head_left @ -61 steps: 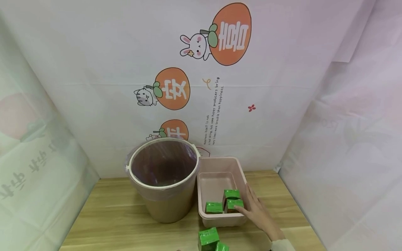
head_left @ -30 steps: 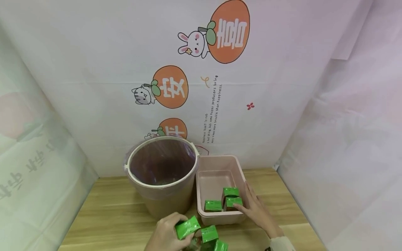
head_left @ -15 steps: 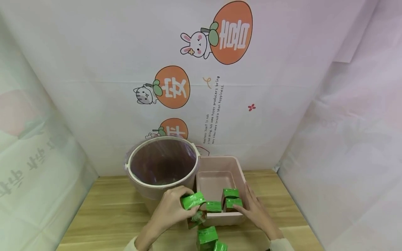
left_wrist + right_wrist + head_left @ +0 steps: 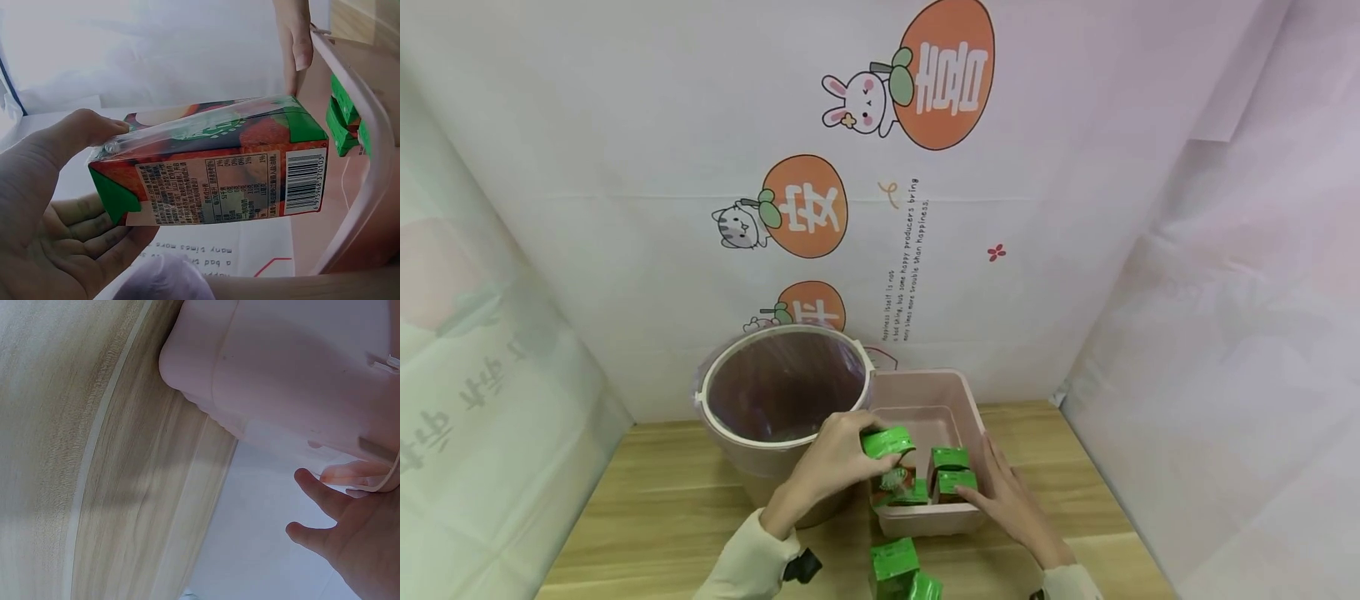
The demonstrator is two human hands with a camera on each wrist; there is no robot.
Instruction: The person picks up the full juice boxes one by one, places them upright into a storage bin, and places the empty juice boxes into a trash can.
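Observation:
My left hand grips a drink carton, red with green ends, tilted over the near left corner of the pink bin. In the left wrist view the carton shows clear film, a barcode and printed text, with the thumb on top and fingers underneath. My right hand holds the bin's right rim, thumb over the inside and fingers straight along the outer wall. Two of its fingers stand free in the right wrist view. Inside the bin, green-topped cartons stand at the near end, one partly hidden by the held carton.
A tall bin with a clear liner stands left of the pink bin, close beside it. Two more green-topped cartons sit at the table's front edge. Printed white sheets enclose the wooden table at the back and sides.
My left hand came into view at the front with a carton, then moved up and right to above the pink bin. The right hand has stayed on the rim.

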